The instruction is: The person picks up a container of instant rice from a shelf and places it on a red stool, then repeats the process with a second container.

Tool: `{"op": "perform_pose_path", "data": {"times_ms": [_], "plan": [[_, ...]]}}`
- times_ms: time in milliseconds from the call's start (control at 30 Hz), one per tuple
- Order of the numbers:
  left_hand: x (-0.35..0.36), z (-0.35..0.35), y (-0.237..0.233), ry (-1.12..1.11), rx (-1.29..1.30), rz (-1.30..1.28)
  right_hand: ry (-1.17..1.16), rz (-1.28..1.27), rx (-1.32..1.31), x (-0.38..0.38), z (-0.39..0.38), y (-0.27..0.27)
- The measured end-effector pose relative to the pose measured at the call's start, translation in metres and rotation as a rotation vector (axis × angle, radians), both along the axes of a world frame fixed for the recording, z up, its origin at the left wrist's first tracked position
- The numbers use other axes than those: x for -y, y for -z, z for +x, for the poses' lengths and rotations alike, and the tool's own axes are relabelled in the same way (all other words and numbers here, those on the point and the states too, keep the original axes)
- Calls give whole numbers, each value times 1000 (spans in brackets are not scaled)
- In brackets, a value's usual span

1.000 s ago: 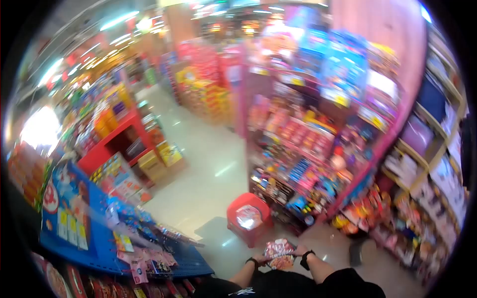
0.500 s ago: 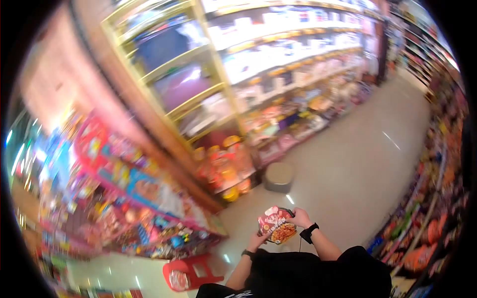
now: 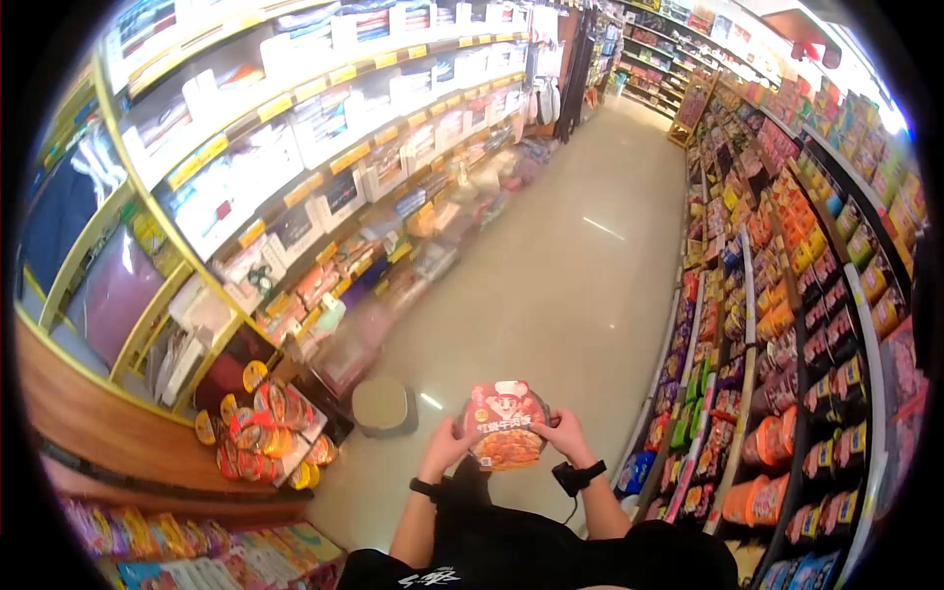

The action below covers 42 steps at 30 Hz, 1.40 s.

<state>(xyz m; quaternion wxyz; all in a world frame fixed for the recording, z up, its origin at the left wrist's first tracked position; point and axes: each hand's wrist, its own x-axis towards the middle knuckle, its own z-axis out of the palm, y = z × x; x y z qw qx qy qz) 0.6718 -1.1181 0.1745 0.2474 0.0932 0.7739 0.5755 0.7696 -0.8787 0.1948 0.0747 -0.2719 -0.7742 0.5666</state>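
Observation:
A round food package [image 3: 505, 427], red with a cartoon figure and a picture of a dish on its front, is held upright before my torso. My left hand [image 3: 448, 444] grips its left edge, fingers partly hidden behind it. On the right edge, my right hand [image 3: 564, 436] closes with the thumb on the front. Dark bands circle both wrists.
A round stool [image 3: 384, 407] stands on the floor left of the package. Lit shelves [image 3: 324, 138] of boxed goods line the left side. Racks of packaged snacks [image 3: 777, 324] run along the right. Orange-red packages [image 3: 270, 433] sit at the lower left.
The view has swung right toward the aisle. The package, tilted earlier, is now level with its front facing me, and both hands still hold it. The red stool has left the view.

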Motion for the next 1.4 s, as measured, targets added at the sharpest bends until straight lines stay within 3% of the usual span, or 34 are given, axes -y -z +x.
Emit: {"op": "perform_pose_path", "data": {"times_ms": [100,133,233,267,367,500,633,667,767,800,900,1000,1100,1267,1400], "plan": [[-50,-66,13,31,-272,-57,-32,23,20,-49,-57,-10],[-68,-85,-2,57,-227,-74,-36,198,108,-67,-74,-13],[-129,-136,-40,132,-87,94,99,257,97,-111,-104,-44],[-147,-154,-50,210,-151,-49,147,272,126,-124,-112,-51],[-215,-197,-67,314,-192,9,282,171,1,-170,-131,-68],[-315,-234,-62,466,-272,-86,492,169,-18,-235,-145,-59],[-429,-276,-51,596,-366,-133,607,394,76,-318,-166,-28],[-460,-291,-30,648,-361,-179,635,406,59,-353,-183,-28],[-541,-325,-39,712,-284,-116,709,384,101,-412,-201,-32],[-569,-337,-43,745,-266,-220,765,459,74,-436,-214,-28],[-635,-370,-52,714,-16,178,703,321,1,-511,-248,-46],[-689,-409,-44,655,33,205,692,409,-83,-571,-292,-47],[-744,-454,-30,563,49,219,628,328,-60,-627,-340,-33],[-846,-554,6,595,-90,66,546,394,-43,-732,-428,-3],[-962,-619,-13,575,-221,-98,454,226,121,-853,-498,-21]]}}
